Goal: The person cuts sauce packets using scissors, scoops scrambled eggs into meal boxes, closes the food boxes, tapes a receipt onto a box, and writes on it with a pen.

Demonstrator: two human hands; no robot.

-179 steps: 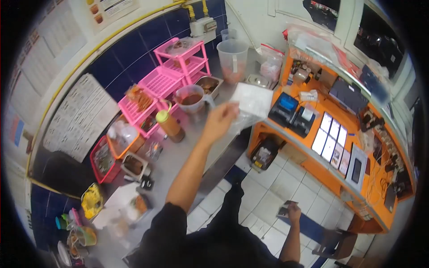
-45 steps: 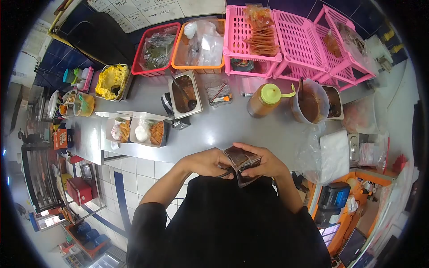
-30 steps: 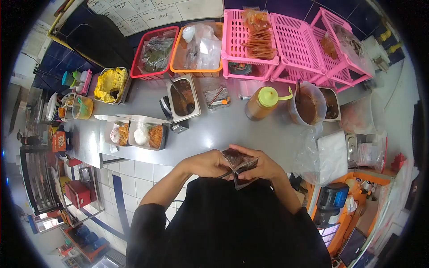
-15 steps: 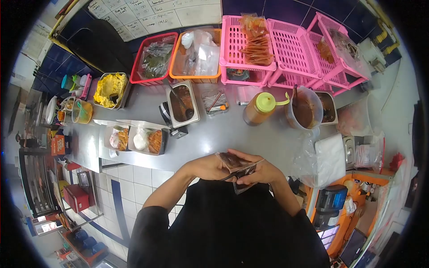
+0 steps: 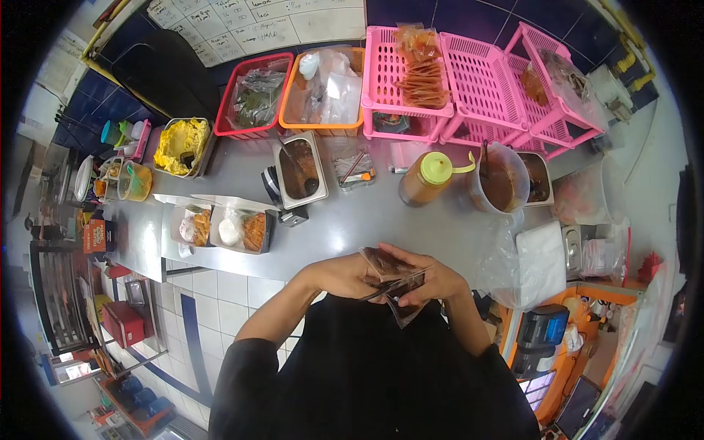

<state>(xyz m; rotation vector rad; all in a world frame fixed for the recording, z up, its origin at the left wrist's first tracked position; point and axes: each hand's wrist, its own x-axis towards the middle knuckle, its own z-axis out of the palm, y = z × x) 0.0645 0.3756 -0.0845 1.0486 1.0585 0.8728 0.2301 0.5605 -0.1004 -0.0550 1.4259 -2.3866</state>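
Observation:
Close to my body, at the counter's near edge, both hands are closed around several small clear sachets of dark brown sauce (image 5: 383, 265). My left hand (image 5: 339, 276) grips them from the left, its fingertips partly hidden behind the plastic. From the other side my right hand (image 5: 440, 281) pinches them, thumb in front and fingers over the top. One sachet (image 5: 405, 312) hangs below the right thumb. A thin dark strip crosses between the hands; I cannot make out what it is.
On the steel counter (image 5: 345, 235) stand two open food boxes (image 5: 246, 233) with rice, a sauce tray (image 5: 299, 176) with a ladle, a squeeze bottle (image 5: 429, 180) and a sauce tub (image 5: 500, 180). Behind are pink racks (image 5: 480, 88), a red basket (image 5: 253, 95) and an orange basket (image 5: 323, 88).
The sachets have shifted slightly and fanned apart between my hands, and the lower one shows more clearly to the right. Things on the counter have stayed put.

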